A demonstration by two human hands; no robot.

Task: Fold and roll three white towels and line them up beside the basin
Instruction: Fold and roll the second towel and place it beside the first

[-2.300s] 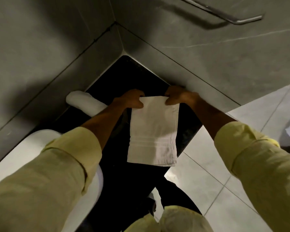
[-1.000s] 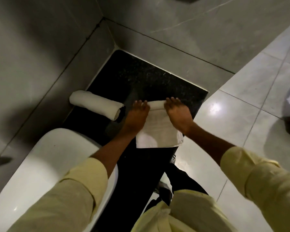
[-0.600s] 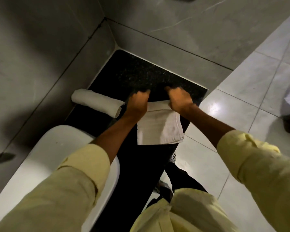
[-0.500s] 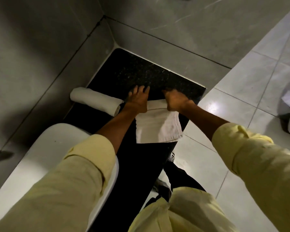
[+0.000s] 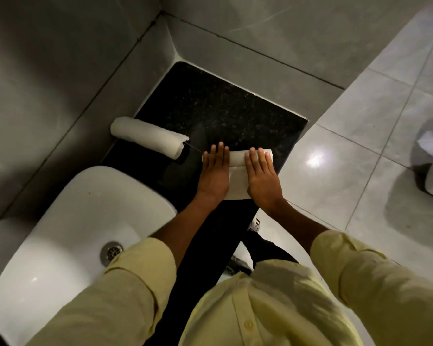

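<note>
1. Left hand [image 5: 214, 174] and right hand [image 5: 261, 177] are laid flat, palms down, fingers spread out straight, pressed on a half-rolled white towel [image 5: 236, 171]; nothing is pinched.
2. The rolled part of that towel is seen under the fingertips at the far end; the flat unrolled part is seen between the palms and wrists, its near edge at the bench front.
3. The towel is placed on the dark speckled bench [image 5: 210, 106], toward its right front edge.
4. A finished rolled towel [image 5: 149, 139] is laid on the bench to the left, against the grey wall [image 5: 48, 83], apart from the left hand, at an angle.
5. A white basin [image 5: 68, 228] is set on the bench nearer the person, just beside the finished roll; its drain [image 5: 111, 253] is partly covered by the left sleeve [image 5: 125, 293].
6. Pale yellow sleeves are worn on both arms, cuffs pushed up the forearms.
7. Glossy light floor tiles [image 5: 348, 171] are seen right of the bench.
8. A third towel cannot be made out.
</note>
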